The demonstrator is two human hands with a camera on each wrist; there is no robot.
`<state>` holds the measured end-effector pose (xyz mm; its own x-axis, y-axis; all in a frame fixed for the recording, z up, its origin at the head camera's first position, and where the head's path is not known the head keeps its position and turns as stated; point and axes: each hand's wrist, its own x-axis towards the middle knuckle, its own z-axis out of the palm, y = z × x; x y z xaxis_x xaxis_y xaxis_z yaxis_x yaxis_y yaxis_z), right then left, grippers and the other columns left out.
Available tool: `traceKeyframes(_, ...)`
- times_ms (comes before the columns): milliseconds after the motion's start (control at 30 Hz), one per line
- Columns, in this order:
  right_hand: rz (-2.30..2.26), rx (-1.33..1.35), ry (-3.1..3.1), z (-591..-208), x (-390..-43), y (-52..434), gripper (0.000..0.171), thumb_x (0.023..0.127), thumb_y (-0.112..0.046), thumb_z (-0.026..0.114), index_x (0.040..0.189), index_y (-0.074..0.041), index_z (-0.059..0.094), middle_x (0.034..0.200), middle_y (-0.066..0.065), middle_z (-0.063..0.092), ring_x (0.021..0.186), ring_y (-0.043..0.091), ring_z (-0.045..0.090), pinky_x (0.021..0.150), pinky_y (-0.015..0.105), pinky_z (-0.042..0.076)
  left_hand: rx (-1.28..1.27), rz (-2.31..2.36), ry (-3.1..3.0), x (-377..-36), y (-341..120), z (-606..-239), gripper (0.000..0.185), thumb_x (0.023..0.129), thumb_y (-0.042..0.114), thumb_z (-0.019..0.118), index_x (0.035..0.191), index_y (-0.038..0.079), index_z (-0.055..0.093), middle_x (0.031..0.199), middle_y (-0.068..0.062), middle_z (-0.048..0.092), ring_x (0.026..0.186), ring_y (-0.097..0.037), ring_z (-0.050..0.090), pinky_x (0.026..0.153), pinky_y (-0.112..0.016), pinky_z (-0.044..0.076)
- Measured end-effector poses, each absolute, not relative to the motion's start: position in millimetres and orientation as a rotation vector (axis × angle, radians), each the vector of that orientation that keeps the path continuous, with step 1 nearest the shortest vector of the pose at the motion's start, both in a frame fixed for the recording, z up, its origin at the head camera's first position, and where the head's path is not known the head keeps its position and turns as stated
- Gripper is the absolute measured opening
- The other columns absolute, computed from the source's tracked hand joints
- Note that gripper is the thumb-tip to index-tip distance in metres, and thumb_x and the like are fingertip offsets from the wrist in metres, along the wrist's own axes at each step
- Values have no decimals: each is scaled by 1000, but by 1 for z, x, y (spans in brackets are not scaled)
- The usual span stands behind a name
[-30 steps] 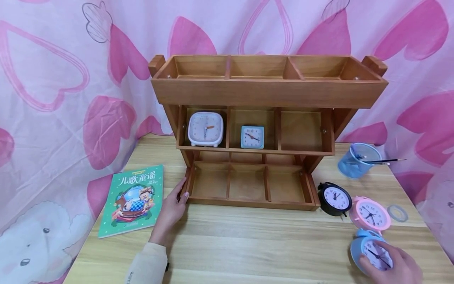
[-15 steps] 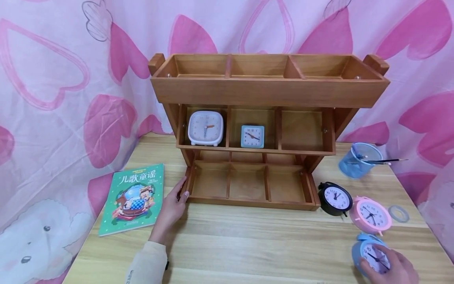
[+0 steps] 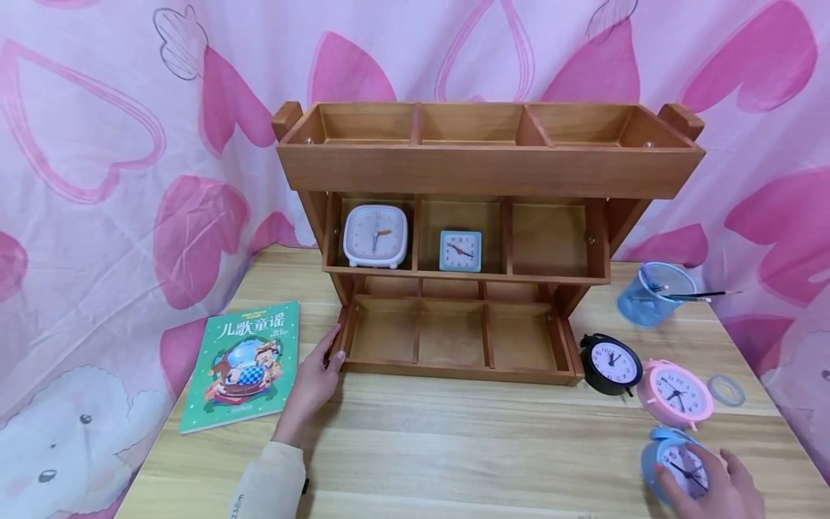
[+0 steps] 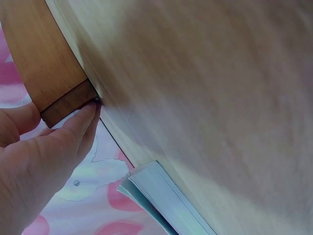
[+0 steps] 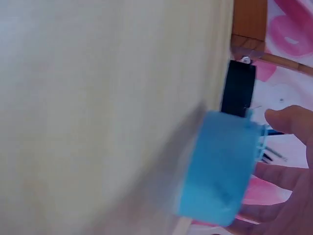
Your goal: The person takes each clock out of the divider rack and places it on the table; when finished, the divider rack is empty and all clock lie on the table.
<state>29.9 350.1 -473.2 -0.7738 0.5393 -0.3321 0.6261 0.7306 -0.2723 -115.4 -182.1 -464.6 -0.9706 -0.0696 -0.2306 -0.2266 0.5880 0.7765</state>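
Observation:
A blue twin-bell alarm clock (image 3: 656, 461) lies face up near the front right of the table. My right hand (image 3: 716, 486) is over its face with fingers spread; in the right wrist view the thumb stands apart from the clock (image 5: 217, 166). My left hand (image 3: 314, 382) holds the lower left end of a three-tier wooden shelf (image 3: 489, 173), thumb and fingers on either side of the wooden end piece (image 4: 71, 100). A white clock (image 3: 376, 236) and a small light-blue square clock (image 3: 460, 251) stand in the shelf's middle tier.
A black alarm clock (image 3: 612, 364) and a pink one (image 3: 676, 393) lie right of the shelf. Beside them are a ring-shaped roll (image 3: 726, 391) and a blue mesh cup (image 3: 651, 299) with pencils. A green book (image 3: 243, 367) lies at the left. Curtains (image 3: 214, 144) hang around the table.
The blue alarm clock has shifted slightly toward me, away from the pink one. My right fingers have spread a little. My left hand stays on the shelf.

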Motion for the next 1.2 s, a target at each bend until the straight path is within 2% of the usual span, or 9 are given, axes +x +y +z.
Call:
traceKeyframes(100,-602,889,2794,-453,23,336,80,88,-54,60,140,3,37,146,39,16,128,58,21,101,73,26,-254,1326,2636,-115,-182,-464,55,104,20,44,154,31,25,158,-12,25,142,-38,28,110,-57,30)
traceKeyframes(167,-699,784,2954,-438,17,324,74,90,-46,62,138,6,40,145,39,21,128,57,24,101,73,25,-260,1323,2633,-115,-182,-465,55,104,20,44,154,32,25,159,-12,25,142,-38,29,109,-57,30)
traceKeyframes(333,-1019,291,3376,-398,-10,279,53,85,-20,73,128,4,56,139,31,42,125,51,37,105,68,26,-258,1318,2641,-113,-183,-465,55,104,20,44,154,31,24,158,-13,25,142,-39,28,109,-58,29)
traceKeyframes(433,-1181,-48,3478,-376,-35,251,51,79,-13,77,125,0,60,138,25,48,125,46,43,112,48,31,-270,1323,2635,-113,-183,-465,55,104,20,44,154,32,25,158,-13,26,141,-39,30,109,-58,30)
traceKeyframes(567,-1183,-456,3490,-351,-69,219,52,77,-11,79,126,-6,62,141,16,49,126,38,47,105,43,43,-295,1330,2617,-115,-182,-466,55,104,22,45,153,35,24,158,-12,27,140,-39,31,107,-58,33)
traceKeyframes(667,-1139,-631,3436,-336,-96,196,51,80,-12,77,129,-9,61,142,12,48,127,32,47,91,55,49,-304,1334,2610,-115,-181,-466,55,104,23,44,153,36,23,158,-12,27,140,-40,32,106,-58,34)
traceKeyframes(733,-1132,-738,3399,-330,-115,184,48,83,-13,75,128,-9,60,141,12,49,126,31,48,92,54,50,-309,1334,2605,-115,-181,-466,55,104,23,44,153,36,23,158,-12,27,140,-40,32,107,-58,33)
traceKeyframes(967,-1060,-983,3383,-319,-168,154,38,87,-16,69,122,-2,62,131,16,57,122,35,48,106,55,33,-288,1348,2602,-115,-182,-467,54,104,23,43,153,35,24,158,-12,26,141,-38,30,108,-57,31)
traceKeyframes(1200,-762,-800,3327,-319,-193,136,46,91,-29,61,131,-6,56,133,15,57,123,33,49,106,62,26,-286,1343,2612,-115,-182,-467,54,104,23,43,153,34,24,158,-12,26,141,-39,30,108,-57,31)
